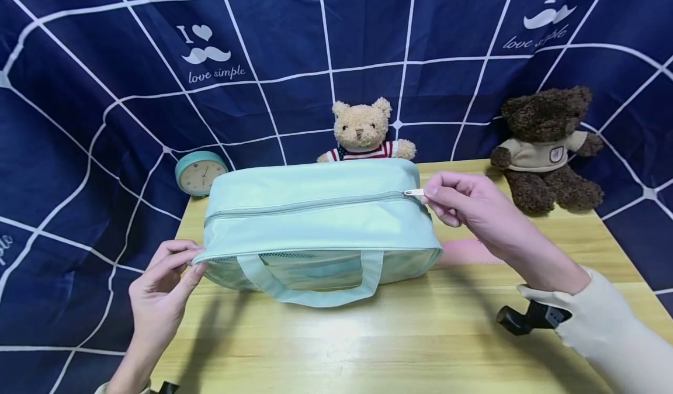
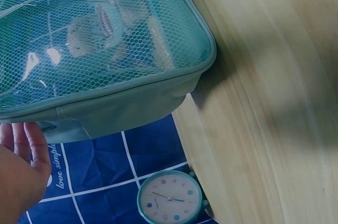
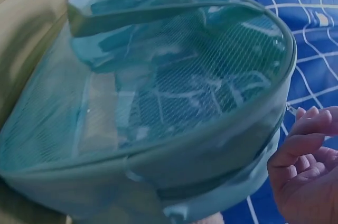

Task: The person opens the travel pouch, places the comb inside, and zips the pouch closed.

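A mint-green bag (image 1: 315,207) with a mesh and clear front stands on the table, its strap handle (image 1: 315,296) hanging down the near side. Along its top runs a zipper, which looks drawn together. At the zipper's right end, my right hand (image 1: 473,204) pinches the metal zipper pull (image 1: 413,193) between thumb and finger. My left hand (image 1: 164,280) pinches the bag's near left corner. Through the mesh in the left wrist view, some pale contents (image 2: 108,26) show, too blurred to name.
A teal round clock (image 1: 200,173) stands behind the bag's left end. Behind the bag sits a cream teddy bear (image 1: 361,126), and a dark brown bear (image 1: 547,148) is at the back right. A pink flat item (image 1: 468,252) lies right of the bag on the wooden table (image 1: 336,347).
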